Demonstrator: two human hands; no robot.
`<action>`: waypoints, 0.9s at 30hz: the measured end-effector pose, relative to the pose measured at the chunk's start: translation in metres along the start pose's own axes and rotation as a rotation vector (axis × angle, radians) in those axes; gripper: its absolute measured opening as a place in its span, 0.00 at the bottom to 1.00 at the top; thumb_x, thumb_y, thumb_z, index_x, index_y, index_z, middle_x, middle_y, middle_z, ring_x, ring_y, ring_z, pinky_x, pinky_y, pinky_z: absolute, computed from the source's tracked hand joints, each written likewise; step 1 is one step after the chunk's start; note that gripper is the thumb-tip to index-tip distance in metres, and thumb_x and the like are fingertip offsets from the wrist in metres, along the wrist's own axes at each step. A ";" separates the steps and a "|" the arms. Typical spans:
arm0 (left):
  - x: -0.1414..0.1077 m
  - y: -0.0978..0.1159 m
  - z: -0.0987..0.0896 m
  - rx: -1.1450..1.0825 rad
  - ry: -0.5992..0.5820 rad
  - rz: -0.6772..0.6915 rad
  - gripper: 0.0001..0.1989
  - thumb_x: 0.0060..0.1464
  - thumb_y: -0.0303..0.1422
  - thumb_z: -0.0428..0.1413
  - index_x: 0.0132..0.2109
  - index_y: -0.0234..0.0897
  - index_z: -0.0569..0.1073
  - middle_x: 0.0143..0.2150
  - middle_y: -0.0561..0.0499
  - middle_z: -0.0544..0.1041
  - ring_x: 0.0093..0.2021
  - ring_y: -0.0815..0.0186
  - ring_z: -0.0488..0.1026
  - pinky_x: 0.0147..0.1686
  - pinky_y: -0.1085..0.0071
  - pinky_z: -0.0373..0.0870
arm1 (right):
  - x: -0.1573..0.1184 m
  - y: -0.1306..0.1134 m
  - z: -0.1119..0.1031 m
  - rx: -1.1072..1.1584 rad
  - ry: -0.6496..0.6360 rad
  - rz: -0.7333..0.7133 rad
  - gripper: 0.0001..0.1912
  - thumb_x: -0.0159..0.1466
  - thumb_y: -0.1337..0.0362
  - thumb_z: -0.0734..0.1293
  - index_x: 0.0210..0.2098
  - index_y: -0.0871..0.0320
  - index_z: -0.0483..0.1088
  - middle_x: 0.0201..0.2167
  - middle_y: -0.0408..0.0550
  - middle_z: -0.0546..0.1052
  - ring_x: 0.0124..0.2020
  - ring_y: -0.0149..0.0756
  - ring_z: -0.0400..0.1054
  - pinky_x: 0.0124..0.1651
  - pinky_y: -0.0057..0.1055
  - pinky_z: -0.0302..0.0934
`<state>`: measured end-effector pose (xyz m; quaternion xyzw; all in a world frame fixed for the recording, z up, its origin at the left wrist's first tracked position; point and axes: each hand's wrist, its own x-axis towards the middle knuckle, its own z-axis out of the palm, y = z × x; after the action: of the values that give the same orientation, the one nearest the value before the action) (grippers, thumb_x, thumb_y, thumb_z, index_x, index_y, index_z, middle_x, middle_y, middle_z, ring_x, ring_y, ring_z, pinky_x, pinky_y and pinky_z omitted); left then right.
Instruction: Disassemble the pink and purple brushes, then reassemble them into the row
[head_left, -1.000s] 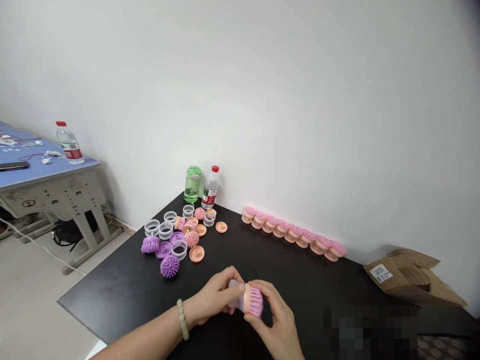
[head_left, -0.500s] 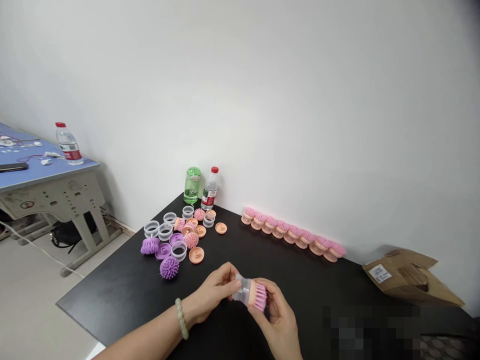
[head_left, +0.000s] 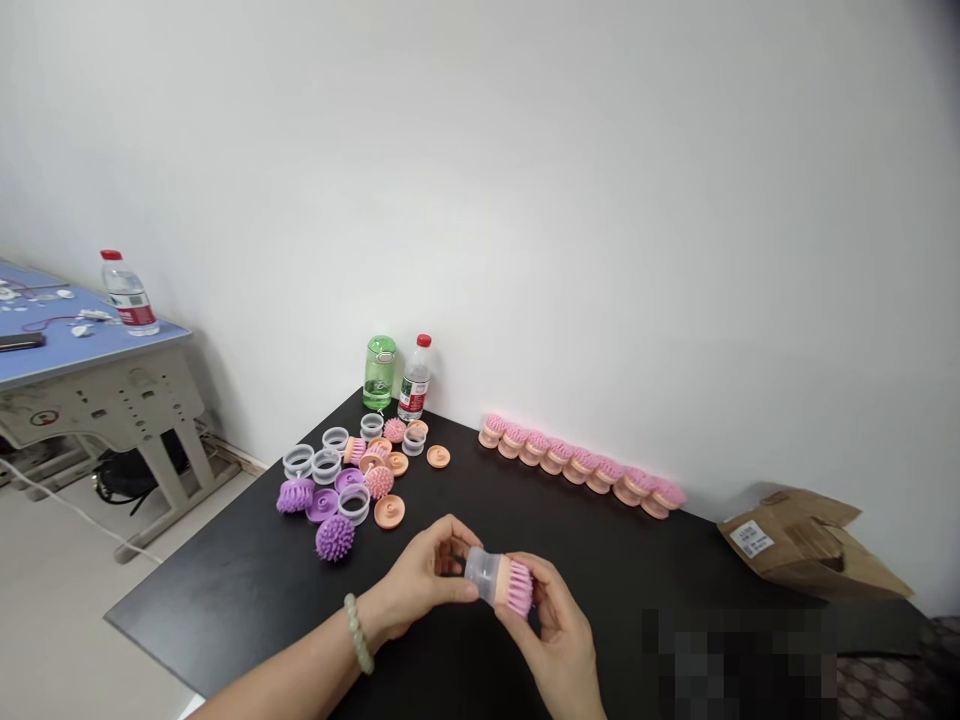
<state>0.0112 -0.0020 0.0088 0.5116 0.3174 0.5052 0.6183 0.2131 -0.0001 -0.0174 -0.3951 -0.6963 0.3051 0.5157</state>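
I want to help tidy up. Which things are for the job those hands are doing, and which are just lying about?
Seems part of the job:
held pink brush head and clear ring
loose clear rings
peach discs
purple brush heads
row of pink brushes

Probably just lying about:
green bottle
red-capped bottle beside it
brown packaging
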 end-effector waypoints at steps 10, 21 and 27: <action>-0.001 0.005 0.000 0.056 0.087 -0.109 0.23 0.56 0.52 0.58 0.38 0.34 0.73 0.32 0.52 0.70 0.34 0.66 0.66 0.37 0.68 0.62 | -0.001 0.001 0.000 -0.053 -0.009 -0.018 0.18 0.58 0.62 0.73 0.48 0.52 0.74 0.47 0.53 0.77 0.47 0.47 0.75 0.48 0.39 0.73; -0.004 0.009 0.001 -0.032 0.057 -0.156 0.24 0.53 0.51 0.62 0.44 0.34 0.74 0.39 0.49 0.72 0.38 0.65 0.68 0.38 0.69 0.61 | -0.002 0.001 0.001 -0.066 -0.048 -0.049 0.19 0.58 0.63 0.74 0.48 0.51 0.74 0.47 0.52 0.77 0.48 0.46 0.74 0.51 0.40 0.71; -0.001 0.005 -0.001 0.051 -0.029 -0.137 0.25 0.43 0.46 0.69 0.41 0.33 0.72 0.34 0.53 0.72 0.33 0.67 0.67 0.35 0.71 0.61 | 0.003 -0.008 0.002 0.015 -0.092 -0.059 0.20 0.59 0.61 0.74 0.50 0.51 0.72 0.47 0.51 0.76 0.48 0.45 0.73 0.51 0.39 0.70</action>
<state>0.0081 -0.0029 0.0135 0.5115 0.3552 0.4460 0.6429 0.2085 -0.0017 -0.0097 -0.3562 -0.7283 0.3128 0.4948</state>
